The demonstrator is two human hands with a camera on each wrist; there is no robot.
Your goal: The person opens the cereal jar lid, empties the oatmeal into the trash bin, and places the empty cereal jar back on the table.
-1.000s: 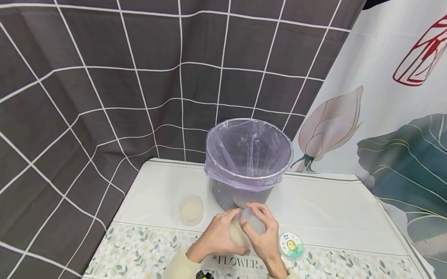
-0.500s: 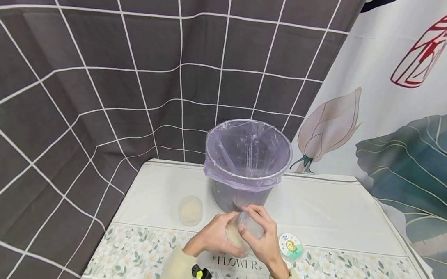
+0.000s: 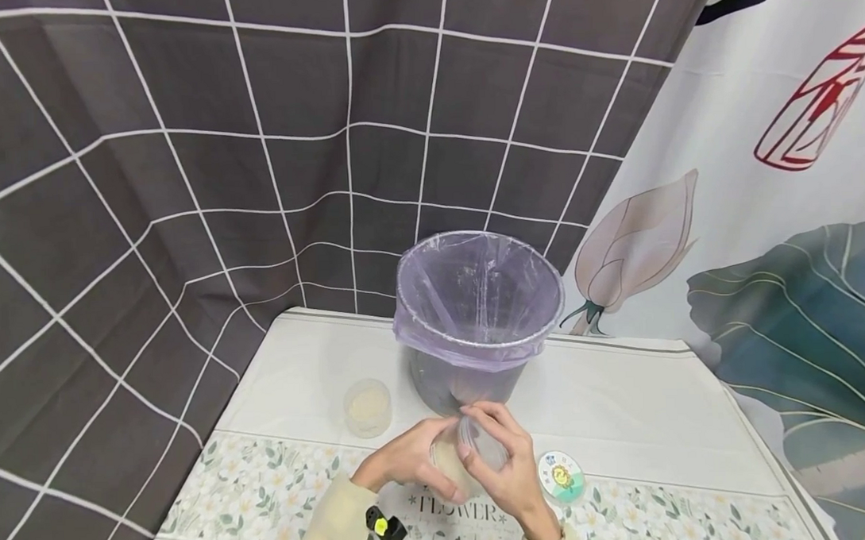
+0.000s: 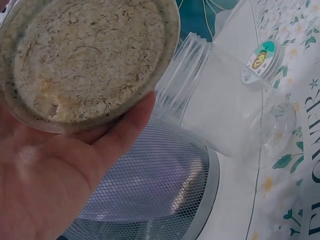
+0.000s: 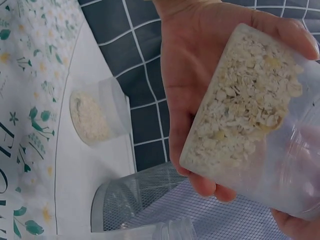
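A clear plastic jar of oats (image 5: 245, 95), part filled with pale flakes, is held tilted between both hands above the table. The left hand (image 3: 410, 460) grips it round its bottom end, whose flake-covered base faces the left wrist camera. The right hand (image 3: 516, 470) grips the jar's translucent top end; whether that end is a separate lid I cannot tell. Below stands an empty clear jar (image 4: 220, 95) with a threaded mouth, in the left wrist view. A second jar of oats (image 3: 368, 409) stands to the left. A round green-and-white lid (image 3: 561, 478) lies right of the right hand.
Behind the hands stands a mesh bin (image 3: 465, 384) lined with a purple bag (image 3: 476, 292). A white cloth with a floral band (image 3: 268, 490) covers the table. A dark grid curtain (image 3: 290, 92) hangs behind and left, a pale printed one (image 3: 729, 148) at right.
Both hands, with the jar of oats between them, have shifted slightly left and toward the person. The bin, the standing jar of oats and the lid stay in place.
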